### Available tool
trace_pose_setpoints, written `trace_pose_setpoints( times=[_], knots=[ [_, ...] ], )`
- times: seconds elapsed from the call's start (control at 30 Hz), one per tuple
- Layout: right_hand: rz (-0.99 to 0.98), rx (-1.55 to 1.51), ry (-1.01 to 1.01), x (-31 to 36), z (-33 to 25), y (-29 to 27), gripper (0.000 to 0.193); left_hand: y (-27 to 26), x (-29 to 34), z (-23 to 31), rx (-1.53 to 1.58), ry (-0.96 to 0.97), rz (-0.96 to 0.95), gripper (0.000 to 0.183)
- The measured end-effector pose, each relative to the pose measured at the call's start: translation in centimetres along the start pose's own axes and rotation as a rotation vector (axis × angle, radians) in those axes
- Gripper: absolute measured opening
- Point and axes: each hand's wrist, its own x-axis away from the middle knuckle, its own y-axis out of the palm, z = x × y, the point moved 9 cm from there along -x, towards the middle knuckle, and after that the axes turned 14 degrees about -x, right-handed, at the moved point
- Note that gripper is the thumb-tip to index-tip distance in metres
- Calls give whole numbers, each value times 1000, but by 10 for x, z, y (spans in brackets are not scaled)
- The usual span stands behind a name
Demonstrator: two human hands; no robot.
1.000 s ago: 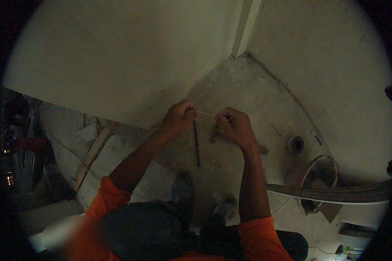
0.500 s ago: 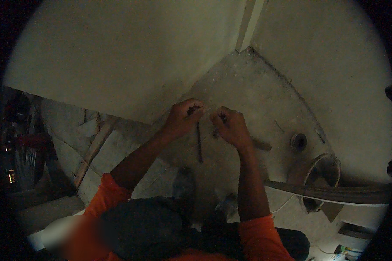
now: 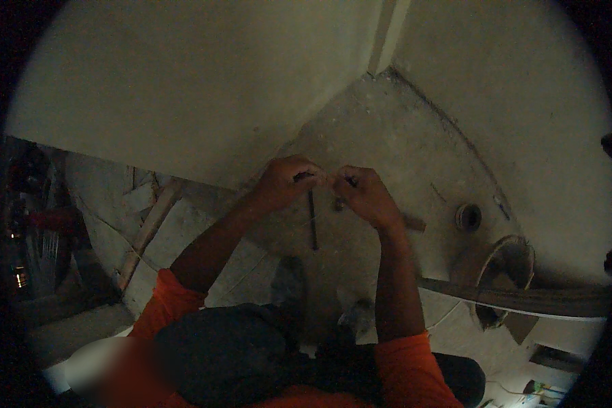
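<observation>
My left hand and my right hand are raised in front of me, fingertips almost meeting. The fingers of both are pinched together. Whatever they hold between them is too small and dim to make out. Below my left hand a thin dark rod points toward me, seemingly lying on the floor. Behind my right wrist the end of a wooden bar or handle shows; a small dark piece peeks out under that hand's fingers. My wrist hides what lies between these two.
Pale walls meet in a corner ahead. On the dusty floor to the right are a ring-shaped roll, a tipped round container and a long curved strip. A wooden plank lies left. My feet are below.
My right hand has shifted slightly, and the fingertips of both hands are closer together. The view has moved a little. Both hands stay pinched.
</observation>
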Motion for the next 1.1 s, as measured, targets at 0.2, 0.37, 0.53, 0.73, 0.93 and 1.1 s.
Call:
trace_pose_setpoints(
  times=[0.2,0.37,0.53,0.73,0.93,1.1],
  knots=[
    [82,143,59,-7,18,-11,21,11,-5,0,-66,-25,-169,24],
    [534,-58,80,10,35,-45,24,32,21,-26,263,-514,-485,30],
    [562,-20,-230,22,-18,-42,28,9,11,-12,586,-476,-144,32],
    [558,-286,-375,47,-96,-37,26,-53,-28,32,935,-128,137,28],
    [747,-155,-601,58,-143,-42,19,-76,-47,42,381,-262,163,23],
    [733,-73,-643,56,-146,-37,19,-75,-46,58,422,-163,187,24]
  ],
)
